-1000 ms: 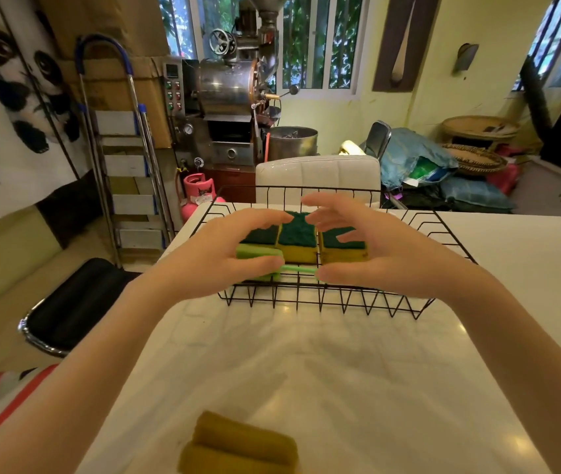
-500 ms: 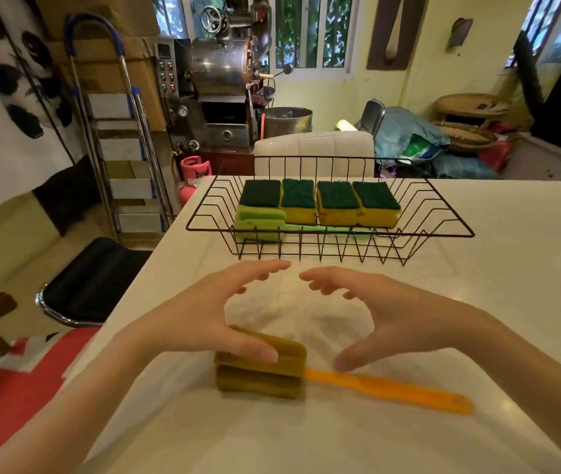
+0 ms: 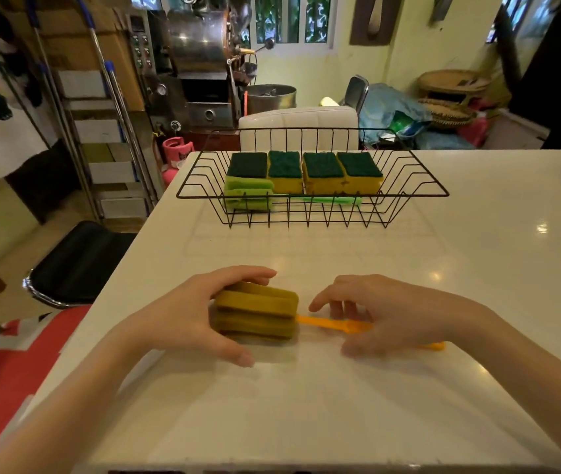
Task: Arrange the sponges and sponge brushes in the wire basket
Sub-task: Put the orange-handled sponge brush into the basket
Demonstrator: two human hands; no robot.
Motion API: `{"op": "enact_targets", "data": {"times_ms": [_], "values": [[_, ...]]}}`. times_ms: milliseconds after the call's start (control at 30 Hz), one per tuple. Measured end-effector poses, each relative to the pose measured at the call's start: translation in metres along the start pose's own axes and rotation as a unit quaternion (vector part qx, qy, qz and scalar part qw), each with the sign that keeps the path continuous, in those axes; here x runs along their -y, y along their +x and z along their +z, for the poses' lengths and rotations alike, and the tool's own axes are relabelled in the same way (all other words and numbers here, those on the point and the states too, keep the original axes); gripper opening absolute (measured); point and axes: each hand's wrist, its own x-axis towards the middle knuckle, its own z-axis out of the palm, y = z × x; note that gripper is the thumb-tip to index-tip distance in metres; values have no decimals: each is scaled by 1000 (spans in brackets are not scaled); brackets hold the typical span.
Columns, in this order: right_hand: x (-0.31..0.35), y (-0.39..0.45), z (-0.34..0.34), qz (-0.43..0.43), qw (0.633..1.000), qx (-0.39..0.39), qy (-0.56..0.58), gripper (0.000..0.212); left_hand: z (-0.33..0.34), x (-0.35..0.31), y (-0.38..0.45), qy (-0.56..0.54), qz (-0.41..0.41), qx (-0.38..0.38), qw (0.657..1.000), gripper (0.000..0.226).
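Note:
A black wire basket stands at the far side of the white table. In it several yellow sponges with dark green tops sit in a row, and a green sponge brush lies in front of them, head to the left. Near me on the table lies an orange-handled sponge brush with an olive-yellow head. My left hand is curled around that head, fingers on top, thumb in front. My right hand closes over the orange handle, hiding its middle.
The table's left edge drops to a black stool and a red-and-white cloth. A white chair back stands behind the basket. A stepladder and a metal machine stand at the back left.
Both hands pulled back from the basket to the near brush. They dropped onto it: the left now wraps the sponge head, the right closes on the handle.

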Motion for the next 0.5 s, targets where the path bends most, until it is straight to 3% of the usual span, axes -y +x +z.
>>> {"op": "enact_targets", "data": {"times_ms": [233,500], "values": [[0,2,-7,1,1000,-8,-19,36,-6,3,11,2,-12,-38,999,57],[1,13,-44,11,998,-58,3,24,-40,-12,37,0,23,-80,997,58]]}}
